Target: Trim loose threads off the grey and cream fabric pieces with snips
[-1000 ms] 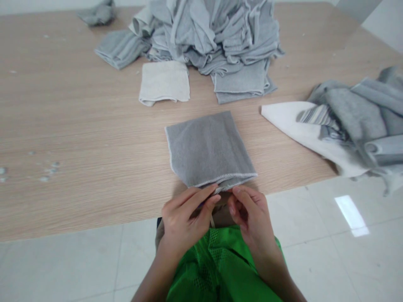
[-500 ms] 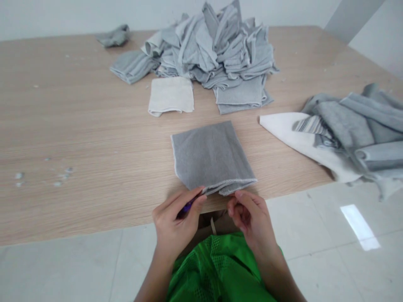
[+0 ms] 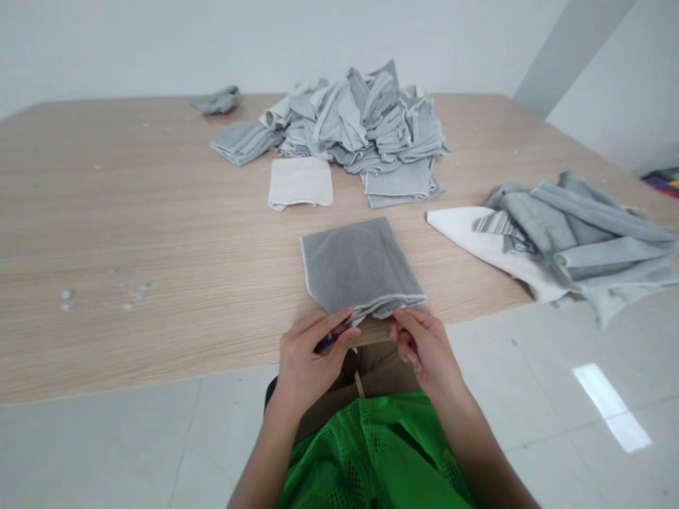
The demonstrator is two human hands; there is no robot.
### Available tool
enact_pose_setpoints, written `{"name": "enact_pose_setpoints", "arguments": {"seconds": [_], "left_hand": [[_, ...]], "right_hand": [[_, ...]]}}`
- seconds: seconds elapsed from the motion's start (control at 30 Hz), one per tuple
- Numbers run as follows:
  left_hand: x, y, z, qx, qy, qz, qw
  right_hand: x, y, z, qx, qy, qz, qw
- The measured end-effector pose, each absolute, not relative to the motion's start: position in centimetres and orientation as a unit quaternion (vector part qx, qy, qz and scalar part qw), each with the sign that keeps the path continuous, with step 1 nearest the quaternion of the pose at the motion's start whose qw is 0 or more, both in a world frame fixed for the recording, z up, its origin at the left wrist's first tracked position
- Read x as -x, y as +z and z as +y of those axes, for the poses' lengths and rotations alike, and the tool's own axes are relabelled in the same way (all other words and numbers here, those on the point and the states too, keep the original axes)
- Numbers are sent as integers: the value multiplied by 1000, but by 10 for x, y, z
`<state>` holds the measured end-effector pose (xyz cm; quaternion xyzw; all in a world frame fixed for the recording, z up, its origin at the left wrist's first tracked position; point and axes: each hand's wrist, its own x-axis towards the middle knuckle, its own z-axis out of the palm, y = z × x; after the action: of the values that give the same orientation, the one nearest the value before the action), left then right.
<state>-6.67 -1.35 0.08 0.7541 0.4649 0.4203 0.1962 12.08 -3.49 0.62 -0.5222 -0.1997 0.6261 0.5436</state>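
A grey cloth [image 3: 361, 265] with white overlocked edges lies on the table in front of me, its near edge lifted and slightly bunched. My left hand [image 3: 318, 353] is closed, pinching the near left part of that edge between thumb and forefinger. Tucked in the same hand is a small purple tool [image 3: 325, 343], mostly hidden by the fingers, so its kind is unclear. My right hand [image 3: 421, 346] pinches the near edge further right, its other fingers curled in. A short gap separates the two hands.
A heap of grey cloths [image 3: 366, 127] lies at the back, with a folded cream cloth [image 3: 300, 182] before it. Another grey pile [image 3: 588, 226] overhangs the table's front edge at right. Bits of lint [image 3: 127, 306] dot the left side of the wooden table [image 3: 185, 261].
The camera view has tilted up, so everything on the table sits lower in the picture. Both hands stay at the cloth's near edge, with its fold shifted slightly.
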Motion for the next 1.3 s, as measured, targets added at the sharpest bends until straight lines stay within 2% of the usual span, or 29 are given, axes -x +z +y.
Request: {"name": "enact_pose_setpoints", "arguments": {"seconds": [0.37,0.93,1.3], "left_hand": [[35,-6,-14,-805,356,457,123],[26,-11,-21,-801,392,446,77],[24,-18,-21,-812,396,429,1]], "right_hand": [[-119,10,-35,517,622,-209,550],[-121,9,-36,482,647,-164,568],[-124,9,-37,478,647,-177,566]]}}
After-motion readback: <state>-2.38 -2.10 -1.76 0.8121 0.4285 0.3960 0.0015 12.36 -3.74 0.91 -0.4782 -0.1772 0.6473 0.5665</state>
